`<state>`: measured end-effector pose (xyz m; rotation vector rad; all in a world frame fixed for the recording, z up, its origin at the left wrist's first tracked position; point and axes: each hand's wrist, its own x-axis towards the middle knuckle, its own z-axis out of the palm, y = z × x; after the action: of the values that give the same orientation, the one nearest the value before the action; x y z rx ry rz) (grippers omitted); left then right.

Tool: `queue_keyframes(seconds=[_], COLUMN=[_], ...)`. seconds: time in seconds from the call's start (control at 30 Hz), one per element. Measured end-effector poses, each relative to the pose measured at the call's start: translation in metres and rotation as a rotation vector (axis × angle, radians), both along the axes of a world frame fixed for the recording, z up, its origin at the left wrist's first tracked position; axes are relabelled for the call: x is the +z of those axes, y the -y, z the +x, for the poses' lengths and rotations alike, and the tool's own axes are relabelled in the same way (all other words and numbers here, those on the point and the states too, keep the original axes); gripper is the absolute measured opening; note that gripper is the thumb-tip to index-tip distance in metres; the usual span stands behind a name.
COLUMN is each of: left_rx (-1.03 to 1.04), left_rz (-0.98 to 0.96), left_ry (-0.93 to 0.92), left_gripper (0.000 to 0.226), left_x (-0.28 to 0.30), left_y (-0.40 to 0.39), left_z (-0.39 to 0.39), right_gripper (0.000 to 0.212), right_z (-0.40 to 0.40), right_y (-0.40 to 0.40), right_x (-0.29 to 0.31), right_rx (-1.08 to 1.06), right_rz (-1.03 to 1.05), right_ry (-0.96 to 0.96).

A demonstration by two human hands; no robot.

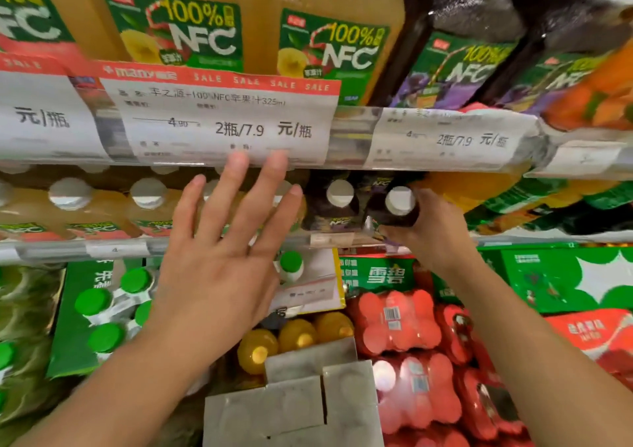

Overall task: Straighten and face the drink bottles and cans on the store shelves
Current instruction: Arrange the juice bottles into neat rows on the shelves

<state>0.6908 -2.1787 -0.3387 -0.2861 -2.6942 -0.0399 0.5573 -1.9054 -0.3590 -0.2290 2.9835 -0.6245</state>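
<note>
Store shelves, sale tags on upper rail [219, 117]. Right hand [428, 230] gripping dark juice bottle [394, 210] at middle shelf front edge. Left hand [219, 261] spread flat, empty, before pale juice bottles [147, 207].

One view from my head, close against the store shelves.
It faces forward and slightly down, near enough that the sale price tag [222, 117] fills the middle, upper shelf bottles [191, 22] loom overhead, and floor-level packs [404, 323] lie below.
</note>
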Motion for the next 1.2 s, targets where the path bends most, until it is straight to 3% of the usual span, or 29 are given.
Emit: queue_keyframes(seconds=[0.23, 0.47, 0.73, 0.97, 1.03, 1.1, 1.2], left_rx=[0.005, 0.013, 0.040, 0.064, 0.076, 0.084, 0.078], left_rz=[0.001, -0.003, 0.025, 0.024, 0.024, 0.026, 0.029], left_ry=[0.008, 0.052, 0.082, 0.122, 0.137, 0.150, 0.164], left_gripper=[0.075, 0.080, 0.075, 0.080, 0.080, 0.079, 0.079], left_x=[0.005, 0.015, 0.022, 0.026, 0.028, 0.030, 0.034], left_y=[0.001, -0.002, -0.010, -0.015, -0.018, -0.019, -0.018], left_z=[0.004, 0.008, 0.012, 0.014, 0.015, 0.017, 0.019], right_gripper=[0.070, 0.079, 0.056, 0.062, 0.053, 0.042, 0.049], right_z=[-0.033, -0.052, -0.065, -0.061, -0.061, -0.059, -0.051], right_y=[0.005, 0.009, 0.020, 0.014, 0.012, 0.011, 0.012], right_x=[-0.009, -0.006, 0.015, 0.012, 0.006, 0.002, 0.001], right_rx=[0.047, 0.111, 0.267, 0.230, 0.244, 0.270, 0.279], right_rz=[0.128, 0.173, 0.318, 0.292, 0.273, 0.300, 0.410], right_ry=[0.050, 0.250, 0.426, 0.422, 0.397, 0.381, 0.298])
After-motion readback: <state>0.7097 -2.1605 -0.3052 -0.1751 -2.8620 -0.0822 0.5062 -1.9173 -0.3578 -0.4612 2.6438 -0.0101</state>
